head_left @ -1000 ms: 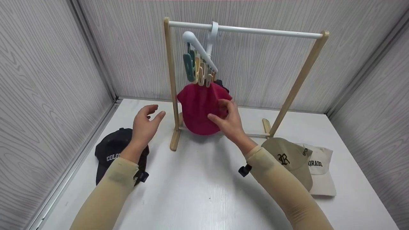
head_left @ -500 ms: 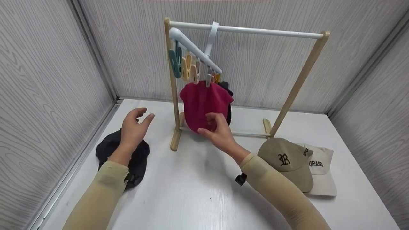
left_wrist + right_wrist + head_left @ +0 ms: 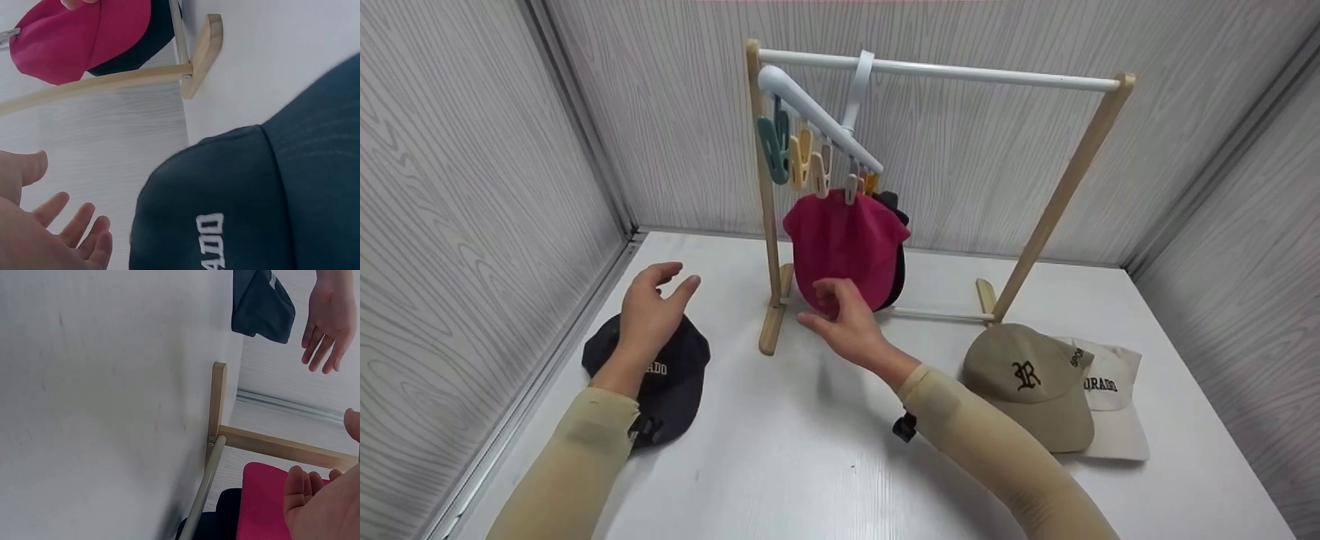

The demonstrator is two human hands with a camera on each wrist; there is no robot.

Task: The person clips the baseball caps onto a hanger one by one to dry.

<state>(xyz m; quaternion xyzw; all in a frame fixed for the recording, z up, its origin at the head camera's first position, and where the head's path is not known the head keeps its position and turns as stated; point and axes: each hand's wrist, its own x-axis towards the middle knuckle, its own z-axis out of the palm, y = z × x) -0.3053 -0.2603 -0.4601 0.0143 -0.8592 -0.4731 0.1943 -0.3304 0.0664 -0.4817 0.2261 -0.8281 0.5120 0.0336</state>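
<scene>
A dark navy cap (image 3: 671,390) with white lettering lies at the left of the table. Over it hovers my left hand (image 3: 649,315), fingers loosely bent and holding nothing. A magenta cap (image 3: 847,232) hangs by clothespins (image 3: 820,174) from a white hanger (image 3: 817,116), with a dark cap (image 3: 898,270) partly hidden behind it. My right hand (image 3: 847,322) is in front of the magenta cap's lower edge, fingers relaxed with nothing between them. In the left wrist view, the navy cap (image 3: 214,208) fills the lower right, beside the left hand's spread fingers.
The hanger hooks over the white bar (image 3: 960,71) of a wooden-legged rack (image 3: 1061,195). A khaki cap (image 3: 1027,382) overlaps a cream cap (image 3: 1117,405) at the table's right. Wood-grain panels (image 3: 472,150) enclose the white table (image 3: 810,465).
My right hand has moved down and left, away from the magenta cap's side. The hanger has swung round with the caps. My left hand has moved left and slightly down over the navy cap.
</scene>
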